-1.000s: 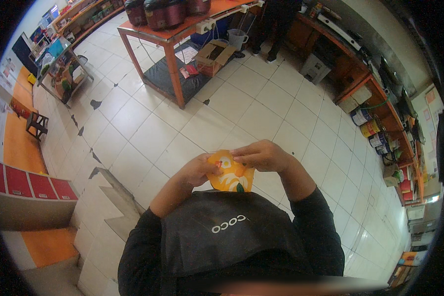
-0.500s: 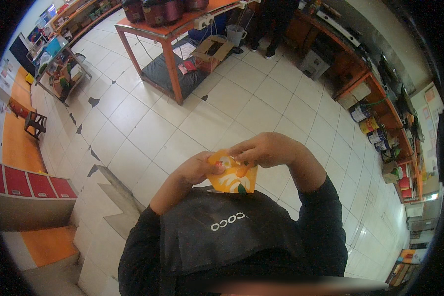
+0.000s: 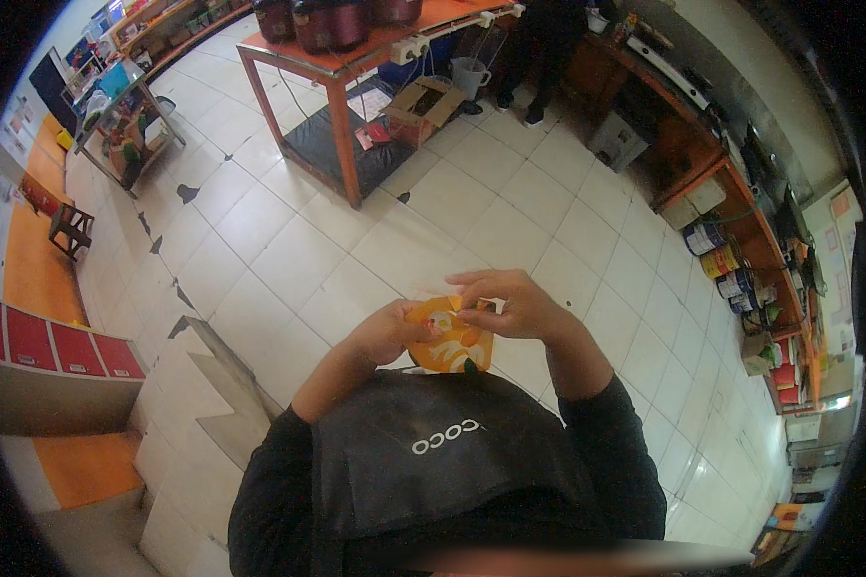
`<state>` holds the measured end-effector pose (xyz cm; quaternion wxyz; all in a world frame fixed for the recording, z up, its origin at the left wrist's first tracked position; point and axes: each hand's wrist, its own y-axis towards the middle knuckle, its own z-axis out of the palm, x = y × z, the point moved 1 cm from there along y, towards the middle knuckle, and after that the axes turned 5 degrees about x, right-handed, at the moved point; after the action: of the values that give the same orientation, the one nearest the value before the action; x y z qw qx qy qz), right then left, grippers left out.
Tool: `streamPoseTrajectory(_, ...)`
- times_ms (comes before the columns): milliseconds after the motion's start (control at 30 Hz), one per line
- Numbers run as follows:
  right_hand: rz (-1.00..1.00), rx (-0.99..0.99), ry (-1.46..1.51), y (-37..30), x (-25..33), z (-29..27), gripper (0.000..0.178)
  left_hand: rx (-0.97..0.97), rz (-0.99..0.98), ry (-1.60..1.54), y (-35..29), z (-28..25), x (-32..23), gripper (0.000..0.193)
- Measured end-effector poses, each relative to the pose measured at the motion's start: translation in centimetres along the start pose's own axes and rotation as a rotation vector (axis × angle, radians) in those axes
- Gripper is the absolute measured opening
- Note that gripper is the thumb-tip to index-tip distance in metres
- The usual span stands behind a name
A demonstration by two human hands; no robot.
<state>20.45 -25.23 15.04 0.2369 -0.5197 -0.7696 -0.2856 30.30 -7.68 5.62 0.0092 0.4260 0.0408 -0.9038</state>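
A yellow-orange packet (image 3: 443,354) with white swirls and a green leaf print is held up in front of my chest, above the black apron (image 3: 423,413). My left hand (image 3: 394,330) grips its left edge, with the thumb lying across the front. At the packet's upper right, my right hand (image 3: 512,306) has its fingers parted and partly bent. The fingertips reach over the top corner, where a small orange piece of the packet stands up. Whether they touch it is hard to make out through slight blur.
Ahead is an orange table (image 3: 332,65) with dark red pots (image 3: 329,27), an open cardboard box (image 3: 423,111) beneath. A person (image 3: 539,58) stands beyond it. Orange counters with cans (image 3: 720,260) line the right. Red-fronted lockers (image 3: 77,354) and a stool (image 3: 70,231) stand left.
My right hand has loosened from the packet's upper right and its fingers have spread. My left hand still holds the packet. The view has shifted slightly.
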Motion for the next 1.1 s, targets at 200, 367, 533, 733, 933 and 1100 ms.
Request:
streamPoseTrajectory(200,0.215,0.050,0.290,-1.0,-1.1,1.2,0.021,-0.061,-0.057,0.056,-0.2,0.8,0.0,0.030)
streamPoseTrajectory(367,0.258,0.046,0.334,-2.2,-1.7,2.3,0.012,-0.031,-0.097,0.024,0.1,0.1,1.3,0.030)
streamPoseTrajectory(533,0.264,0.033,0.367,-2.6,-1.7,2.3,0.015,-0.046,-0.100,0.037,-0.1,1.3,0.6,0.030)
streamPoseTrajectory(733,0.263,0.016,0.428,-3.2,-2.6,2.9,0.016,-0.014,-0.152,0.058,0.2,0.8,1.0,0.030)
streamPoseTrajectory(933,0.311,0.083,0.510,-3.3,-3.1,2.6,0.018,-0.051,-0.119,0.095,0.7,1.2,1.6,0.032)
streamPoseTrajectory(1100,0.302,0.107,0.505,-3.0,-3.7,2.9,0.028,-0.039,-0.214,0.092,1.5,0.2,2.1,0.033)
